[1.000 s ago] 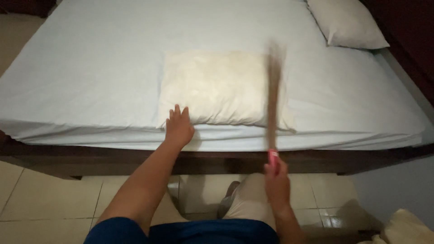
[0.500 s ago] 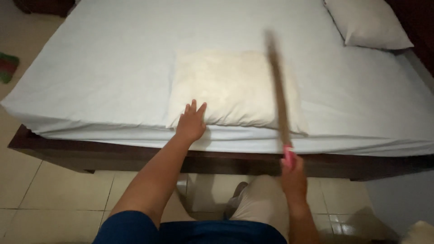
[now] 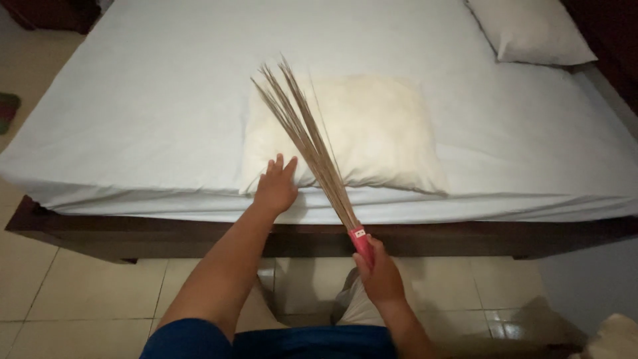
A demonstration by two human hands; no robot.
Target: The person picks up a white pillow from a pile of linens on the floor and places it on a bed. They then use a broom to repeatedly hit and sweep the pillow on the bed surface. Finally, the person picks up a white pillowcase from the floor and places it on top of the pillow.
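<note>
- The stick broom (image 3: 307,143) is a bundle of thin, stiff tan ribs, bound tight at a red grip and fanning wider toward the 11 o'clock end.
- The right hand (image 3: 380,274) is clamped around that red grip, below the bed's near edge, at about 6 o'clock in the view.
- The ribs slant up from the grip across the near left corner of a bare pillow (image 3: 362,129), their tips over its far left corner.
- This pillow is cream, soft and roughly rectangular, with faint yellowish staining; it lies on the bed near the front edge.
- The left hand (image 3: 276,187) lies flat with fingers spread on the pillow's near left corner, gripping nothing, just at 9 o'clock of the broom ribs.
- The bed (image 3: 146,119) carries a smooth pale sheet, lightly creased, over a dark wooden frame (image 3: 119,233).
- A 2nd pillow (image 3: 531,30) in a pale case sits at 1 o'clock, well apart.
- The floor (image 3: 73,292) is glossy pale tile.
</note>
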